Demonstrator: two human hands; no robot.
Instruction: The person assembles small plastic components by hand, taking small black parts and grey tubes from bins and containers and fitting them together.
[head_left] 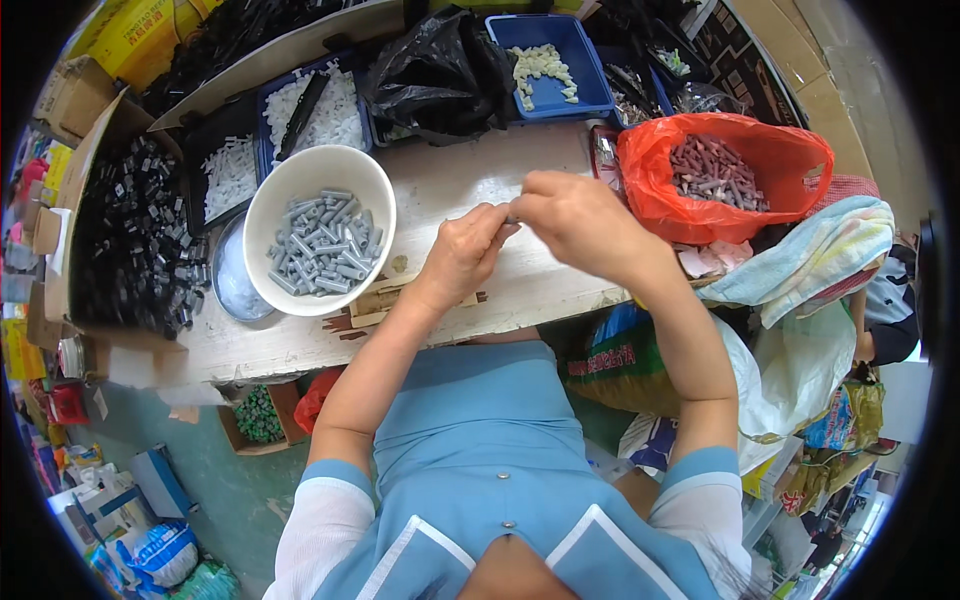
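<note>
Over the middle of the worktable my left hand (464, 252) and my right hand (572, 218) meet fingertip to fingertip. Both are closed in a pinch. Whatever small, dark piece sits between the fingers is mostly covered by them. A white bowl (377, 178) full of short grey plastic tubes (322, 245) stands left of my left hand. Beyond my right hand, a red plastic bag (640, 180) lies wide at the mouth, holding many small greyish-pink pieces (712, 172).
Along the back are a blue tray (590, 62) with pale yellow pieces, a black plastic bag (435, 80) and a tray of white pieces (335, 112). Black parts (145, 230) fill a cardboard box at left. A towel (815, 255) hangs at right beside the table (430, 170).
</note>
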